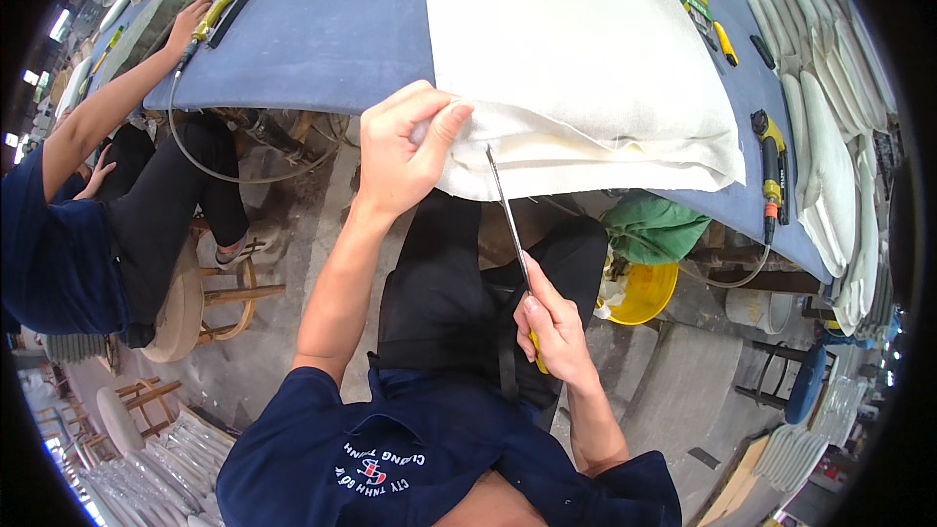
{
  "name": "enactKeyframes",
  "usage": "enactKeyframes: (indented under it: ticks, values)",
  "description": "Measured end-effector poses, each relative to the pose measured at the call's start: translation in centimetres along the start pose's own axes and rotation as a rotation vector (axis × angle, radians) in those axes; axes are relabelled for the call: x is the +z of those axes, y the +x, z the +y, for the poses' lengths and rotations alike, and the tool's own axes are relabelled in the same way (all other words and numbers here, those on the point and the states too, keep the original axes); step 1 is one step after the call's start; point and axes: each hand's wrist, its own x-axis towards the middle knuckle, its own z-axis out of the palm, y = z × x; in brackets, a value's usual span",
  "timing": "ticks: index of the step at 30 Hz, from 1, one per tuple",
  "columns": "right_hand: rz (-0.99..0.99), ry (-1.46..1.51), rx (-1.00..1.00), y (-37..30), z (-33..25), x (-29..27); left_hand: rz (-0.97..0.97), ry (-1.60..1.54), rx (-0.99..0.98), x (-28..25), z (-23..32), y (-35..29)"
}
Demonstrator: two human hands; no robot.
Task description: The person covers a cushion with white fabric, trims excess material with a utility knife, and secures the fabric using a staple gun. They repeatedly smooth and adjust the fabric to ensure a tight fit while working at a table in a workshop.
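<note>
A cushion covered in white fabric (576,49) lies on the blue-topped table in front of me, with its loose fabric edge toward me. My left hand (405,146) is closed on the near left corner of that fabric, thumb pressed against the fingers. In my right hand (554,327) is a screwdriver (509,213) with a long thin metal shaft and a yellow handle, most of which my fingers hide. Its shaft slants up and left, and the tip meets the fabric's near edge, just right of my left hand.
A staple gun (773,161) with a hose lies at the table's right, near a yellow-handled tool (725,44). At left, a co-worker's hand (187,24) is at another staple gun (232,2). A yellow bucket (646,295) stands below the table. Stacked white cushions (830,166) line the right.
</note>
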Motion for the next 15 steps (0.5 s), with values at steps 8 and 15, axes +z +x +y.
enactKeyframes:
  ticks: [8,15]
  values:
    - [-0.131,0.160,0.099,1.0,-1.6,-1.4,-0.015,0.060,0.162,-0.5,0.7,-2.3]
    - [-0.186,-0.031,0.178,2.9,-5.6,-2.9,0.013,0.032,0.199,-0.2,-0.2,-4.4]
